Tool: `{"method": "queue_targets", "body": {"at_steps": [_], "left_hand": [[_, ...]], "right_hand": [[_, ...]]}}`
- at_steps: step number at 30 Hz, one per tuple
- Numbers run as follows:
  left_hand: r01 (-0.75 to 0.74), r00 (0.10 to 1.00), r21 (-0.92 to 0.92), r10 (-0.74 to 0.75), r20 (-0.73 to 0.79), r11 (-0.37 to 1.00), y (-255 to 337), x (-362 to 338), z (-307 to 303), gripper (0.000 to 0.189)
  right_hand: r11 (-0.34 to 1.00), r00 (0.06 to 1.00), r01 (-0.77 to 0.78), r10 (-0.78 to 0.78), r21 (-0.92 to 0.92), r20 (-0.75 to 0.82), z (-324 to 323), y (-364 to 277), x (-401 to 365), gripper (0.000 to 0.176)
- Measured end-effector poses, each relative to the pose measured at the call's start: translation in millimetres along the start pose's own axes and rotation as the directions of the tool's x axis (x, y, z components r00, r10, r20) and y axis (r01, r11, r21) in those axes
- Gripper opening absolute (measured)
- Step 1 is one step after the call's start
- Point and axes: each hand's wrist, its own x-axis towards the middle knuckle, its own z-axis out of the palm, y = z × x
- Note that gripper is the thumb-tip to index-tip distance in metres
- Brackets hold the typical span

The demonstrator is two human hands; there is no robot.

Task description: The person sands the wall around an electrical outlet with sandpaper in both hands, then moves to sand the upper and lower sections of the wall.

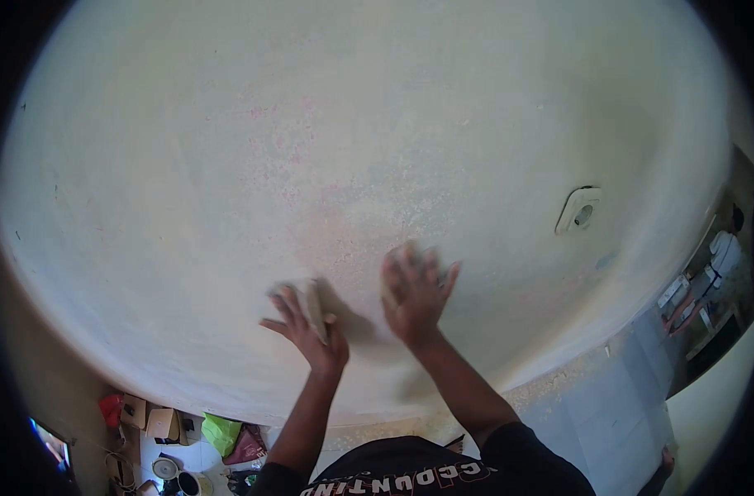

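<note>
A pale plastered wall (377,149) with pinkish, flaking patches fills most of the view. My left hand (311,335) is at the lower middle of the wall, gripping a flat beige pad (315,310) between thumb and fingers. What the pad is made of cannot be made out. To its right, my right hand (414,298) lies against the wall, fingers spread and smeared by motion. Nothing can be clearly seen under its palm. Below the rough patch, both forearms reach up from a dark printed shirt (410,471).
A white wall socket (581,212) sits to the right. Pale dust (558,380) lies along the wall's foot. Cardboard boxes (164,423), a green bag (221,431) and buckets (195,482) stand at lower left. At far right is another person (724,252); someone's hand (667,460) shows at lower right.
</note>
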Motion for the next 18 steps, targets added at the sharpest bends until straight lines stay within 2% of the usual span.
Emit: {"method": "queue_targets", "body": {"at_steps": [1,5,6,8,9,12,13,15,16,17,18], "left_hand": [[0.039,0.997,-0.041,-0.041,-0.063,0.998,-2.1,12.5,-4.6,0.055],[0.094,0.994,0.042,-0.097,0.054,0.995,-15.8,-3.6,-8.2,0.068],[0.079,0.993,0.057,-0.084,0.086,0.995,-13.4,-21.4,-3.8,0.068],[0.039,0.987,0.092,-0.053,0.150,0.995,-6.6,-42.8,2.6,0.069],[0.018,0.985,0.123,-0.039,0.168,0.992,-6.4,-35.7,-0.6,0.069],[0.085,0.996,-0.002,-0.085,-0.035,0.996,-6.5,19.1,-14.3,0.062],[0.088,0.989,-0.025,-0.090,-0.118,0.996,-12.3,30.6,-16.3,0.064],[0.112,0.987,-0.006,-0.112,-0.112,0.994,-19.7,23.7,-16.1,0.064],[0.125,0.986,0.002,-0.124,-0.115,0.992,-25.6,16.2,-15.9,0.065],[0.196,0.978,-0.015,-0.196,-0.069,0.981,-27.1,-4.5,-10.1,0.071],[0.179,0.984,0.013,-0.179,-0.004,0.984,-27.5,-23.8,-6.4,0.070]], "right_hand": [[0.995,0.996,-0.080,0.083,0.067,-0.040,-9.3,10.4,15.0,0.047],[0.919,0.911,-0.305,0.358,0.249,-0.206,10.2,6.9,-18.5,0.044],[0.968,0.968,-0.189,0.213,0.165,-0.136,12.9,-2.6,-29.0,0.045],[0.997,0.997,0.070,-0.071,0.032,0.036,19.4,-23.1,-41.4,0.046],[0.980,0.982,0.189,-0.190,-0.067,-0.013,14.1,-21.5,-21.1,0.045],[0.998,0.998,-0.044,0.042,0.048,0.051,-13.6,-5.7,29.1,0.046],[0.990,0.994,-0.105,0.108,0.092,-0.027,-15.4,0.5,30.4,0.048],[0.959,0.954,-0.211,0.245,0.191,-0.175,-16.9,8.6,33.8,0.052],[0.966,0.969,-0.194,0.215,0.169,-0.118,-10.7,-1.2,19.5,0.053],[0.973,0.981,-0.174,0.185,0.150,-0.060,0.2,-14.4,-9.4,0.054],[0.979,0.988,-0.152,0.153,0.134,0.000,5.9,-24.9,-21.2,0.055]]}}
